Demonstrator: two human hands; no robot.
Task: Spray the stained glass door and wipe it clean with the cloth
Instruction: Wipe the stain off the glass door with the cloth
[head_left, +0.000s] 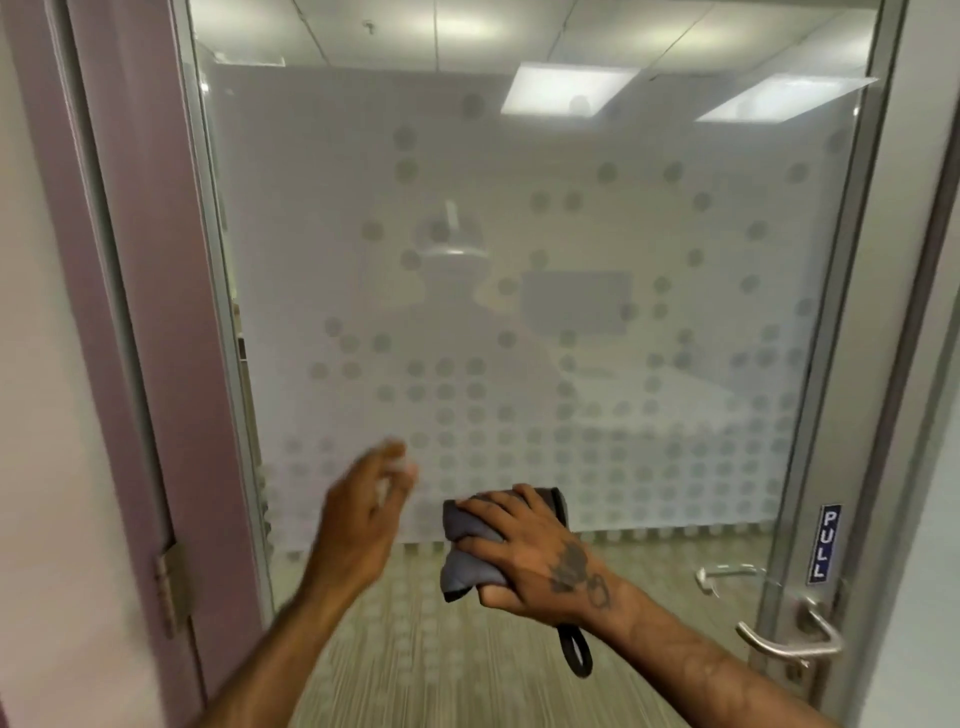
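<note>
The glass door (519, 312) fills the view, covered in frosted film with a pattern of grey dots; its lowest strip is clear. My right hand (535, 556) presses a bunched grey cloth (465, 530) against the glass near the film's lower edge. A dark loop (575, 649) hangs below that wrist. My left hand (363, 509) is raised to the left of the cloth, close to the glass and blurred. Something pale shows at its fingertips, and I cannot tell what it is.
A metal lever handle (789, 644) and a blue PULL sign (826, 543) sit on the door's right stile. A purple frame (130, 312) with a hinge (171, 587) stands at the left. Striped carpet shows through the clear strip.
</note>
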